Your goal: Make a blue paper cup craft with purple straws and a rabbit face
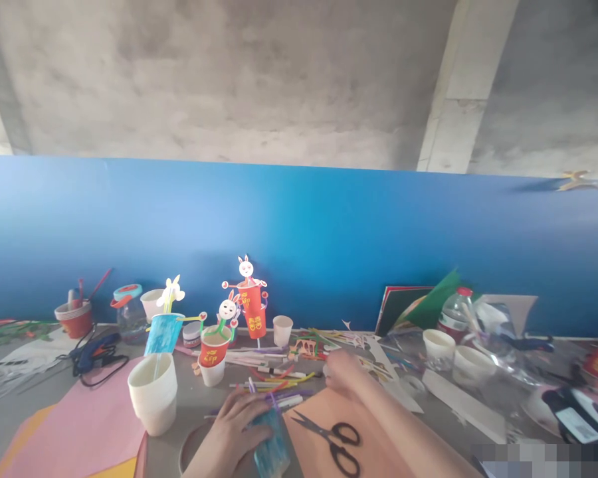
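Observation:
My left hand (pixel 234 425) curls over a small blue-painted paper cup (pixel 269 441) lying on its side at the front of the table, with purple stems sticking out by my fingertips. Farther off, my right hand (pixel 343 370) is closed, fingertips down among the craft bits; what it holds, if anything, is hidden. Under my right forearm lies an orange paper sheet (pixel 323 405), with black-handled scissors (pixel 336 438) slightly open on top. Several pens and coloured sticks (pixel 274 382) lie between my hands.
Left of my hands stand white stacked cups (pixel 153 392), a blue cup figure (pixel 163 334) and red rabbit cup figures (pixel 252 309). A blue glue gun (pixel 94 353) and pink paper (pixel 87 418) lie farther left. White cups (pixel 438 348) and a bottle (pixel 456 312) stand right.

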Motion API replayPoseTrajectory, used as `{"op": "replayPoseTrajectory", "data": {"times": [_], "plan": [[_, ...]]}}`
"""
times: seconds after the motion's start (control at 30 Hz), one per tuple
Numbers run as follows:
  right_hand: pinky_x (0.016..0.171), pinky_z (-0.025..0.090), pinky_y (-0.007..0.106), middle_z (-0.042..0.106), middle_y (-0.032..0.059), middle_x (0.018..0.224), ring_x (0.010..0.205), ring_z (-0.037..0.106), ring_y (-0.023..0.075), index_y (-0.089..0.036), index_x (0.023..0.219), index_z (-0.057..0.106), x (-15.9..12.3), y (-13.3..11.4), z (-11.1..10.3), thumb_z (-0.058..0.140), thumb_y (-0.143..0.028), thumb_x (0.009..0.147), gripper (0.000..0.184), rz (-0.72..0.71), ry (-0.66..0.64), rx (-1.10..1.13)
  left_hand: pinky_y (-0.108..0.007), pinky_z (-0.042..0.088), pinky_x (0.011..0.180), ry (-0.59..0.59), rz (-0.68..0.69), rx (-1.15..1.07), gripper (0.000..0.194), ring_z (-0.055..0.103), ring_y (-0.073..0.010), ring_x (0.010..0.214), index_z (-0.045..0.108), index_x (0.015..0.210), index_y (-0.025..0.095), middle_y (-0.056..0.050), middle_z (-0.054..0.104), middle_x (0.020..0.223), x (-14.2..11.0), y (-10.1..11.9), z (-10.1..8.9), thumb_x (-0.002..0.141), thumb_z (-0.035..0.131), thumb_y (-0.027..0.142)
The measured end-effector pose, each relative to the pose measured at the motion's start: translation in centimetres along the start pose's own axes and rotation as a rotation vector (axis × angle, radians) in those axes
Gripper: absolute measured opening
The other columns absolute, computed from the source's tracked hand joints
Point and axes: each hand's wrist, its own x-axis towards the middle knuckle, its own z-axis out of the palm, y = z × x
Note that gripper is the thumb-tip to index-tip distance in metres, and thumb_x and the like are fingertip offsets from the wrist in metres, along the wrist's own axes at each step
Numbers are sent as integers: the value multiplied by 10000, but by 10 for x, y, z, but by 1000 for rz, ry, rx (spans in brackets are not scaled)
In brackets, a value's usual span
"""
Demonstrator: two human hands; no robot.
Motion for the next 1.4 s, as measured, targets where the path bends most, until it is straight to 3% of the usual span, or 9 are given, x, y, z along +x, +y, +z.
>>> {"op": "replayPoseTrajectory", "data": {"times": [0.17,0.37,0.5,0.7,0.8,0.9,1.13,1.27,1.4], "plan": [[889,574,448,641,96,1278,1060,668,246,-177,1247,616,-3,-5,-2,635,-311,976,302,12,34,126,-572,350,1155,34,-90,-82,361,575,-285,1290,694,1075,310,-66,679,1349,-8,-4,1,875,506,76],[877,577,446,658,80,1244,1033,676,235,-182,1219,627,-20,22,-1,630,-318,980,275,84,183,450,-540,388,1143,76,-80,-148,415,603,-282,1263,700,1125,324,-66,683,1349,-9,-2,-3,855,519,66],[816,577,374,747,51,904,866,718,215,-149,929,701,-49,26,2,503,-363,1015,303,43,279,815,-503,415,1123,186,-96,-215,388,611,-253,1245,681,1113,290,-85,694,1319,-2,11,-12,912,448,53],[698,571,313,736,53,758,760,734,233,-190,817,639,-101,-23,9,471,-554,920,414,-148,267,1349,-364,492,1012,312,-334,-667,265,621,-248,1202,632,1217,249,-115,686,1277,23,43,-10,984,515,295],[657,551,309,703,50,688,680,701,218,-188,754,661,-119,-49,9,536,-619,873,464,-205,212,1473,-269,533,673,286,-515,-1070,452,691,-219,869,623,1140,171,-121,730,1050,38,59,0,912,565,556],[642,531,315,660,35,630,622,652,203,-200,723,679,-130,-65,13,592,-685,822,503,-266,175,1579,-219,400,505,247,-630,-1177,536,537,-117,545,587,851,156,-41,667,714,46,67,10,859,539,689],[582,486,269,619,16,626,604,612,189,-229,666,579,-134,-74,43,511,-750,852,557,-282,175,1476,-223,340,486,131,-675,-1054,595,450,-105,463,568,639,165,28,508,515,30,68,19,828,539,729],[699,553,322,706,68,780,756,692,256,-253,821,643,-132,-44,56,418,-606,970,444,-120,521,1038,-237,392,558,112,-706,-957,534,543,-147,531,589,658,168,11,547,518,17,60,21,931,455,607],[908,562,458,714,151,1193,1117,668,361,-254,1140,617,-126,-6,83,460,-625,941,449,51,826,702,-237,436,621,79,-670,-865,389,613,-171,611,661,662,170,-19,668,593,11,55,20,945,505,386]]}}
